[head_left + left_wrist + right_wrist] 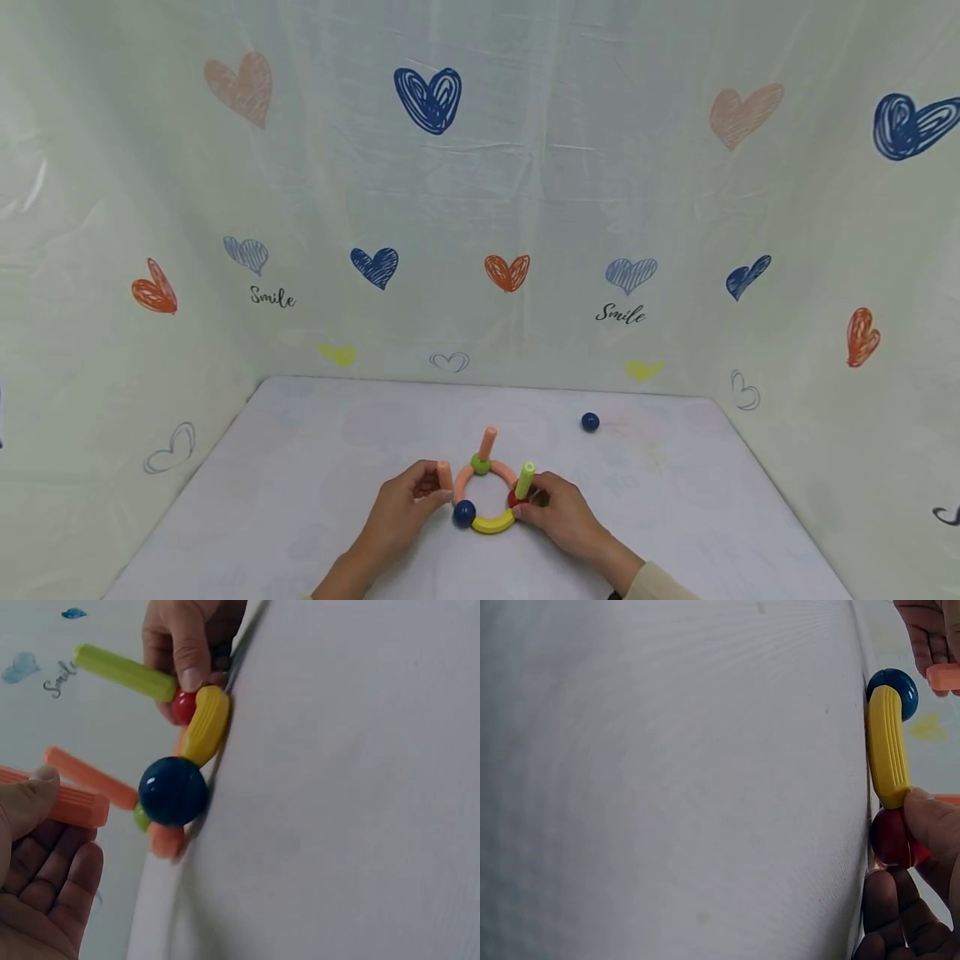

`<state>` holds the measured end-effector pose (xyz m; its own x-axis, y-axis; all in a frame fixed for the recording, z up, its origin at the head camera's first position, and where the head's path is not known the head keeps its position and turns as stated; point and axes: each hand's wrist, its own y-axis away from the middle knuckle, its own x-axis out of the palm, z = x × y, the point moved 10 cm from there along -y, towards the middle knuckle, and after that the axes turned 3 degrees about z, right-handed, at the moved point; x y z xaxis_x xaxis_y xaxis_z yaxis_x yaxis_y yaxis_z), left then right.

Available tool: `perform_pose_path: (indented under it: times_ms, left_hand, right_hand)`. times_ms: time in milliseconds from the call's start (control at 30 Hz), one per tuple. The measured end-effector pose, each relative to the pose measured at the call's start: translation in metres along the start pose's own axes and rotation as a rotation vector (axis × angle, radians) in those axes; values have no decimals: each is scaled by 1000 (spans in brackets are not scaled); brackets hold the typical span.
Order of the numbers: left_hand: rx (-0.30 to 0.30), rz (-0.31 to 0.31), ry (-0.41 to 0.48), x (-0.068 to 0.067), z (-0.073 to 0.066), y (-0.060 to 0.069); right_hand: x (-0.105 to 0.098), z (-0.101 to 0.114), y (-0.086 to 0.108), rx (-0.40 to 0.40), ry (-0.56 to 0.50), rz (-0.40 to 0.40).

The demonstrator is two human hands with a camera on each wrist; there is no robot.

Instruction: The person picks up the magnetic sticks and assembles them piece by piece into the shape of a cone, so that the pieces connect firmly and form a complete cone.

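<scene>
My left hand [401, 510] pinches a straight orange stick [79, 806] between thumb and fingers, upright beside the blue ball [464, 513] and apart from it. This ball belongs to a ring on the table, joined by a yellow curved piece [492, 524] to a red ball [889, 838]. My right hand [566, 518] grips the red ball, its thumb close to the yellow piece's end. A lime-green stick [525, 481] rises from the red ball. At the ring's far side, a green ball [481, 465] carries another orange stick [487, 442], between two orange curved pieces [462, 483].
A loose dark blue ball [590, 422] lies on the white table [337, 433], behind and to the right of the ring. Pale curtain walls [480, 192] with printed hearts enclose the table at the back and both sides.
</scene>
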<state>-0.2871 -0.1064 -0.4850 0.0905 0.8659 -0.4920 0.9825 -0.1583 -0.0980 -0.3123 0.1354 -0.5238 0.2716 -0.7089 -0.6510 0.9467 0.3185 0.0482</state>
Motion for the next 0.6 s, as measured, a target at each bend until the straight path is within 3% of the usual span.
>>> perform_pose_path:
  times_ms: [200, 433, 600]
  left_hand:
    - [83, 54, -7, 23, -6, 0]
    - [81, 52, -49, 30, -5, 3]
    - [127, 42, -104, 32, -8, 5]
  right_hand:
    - [0, 2, 0, -16, 0, -5]
    - [-1, 3, 1, -17, 8, -8]
    - [-1, 5, 2, -23, 23, -12]
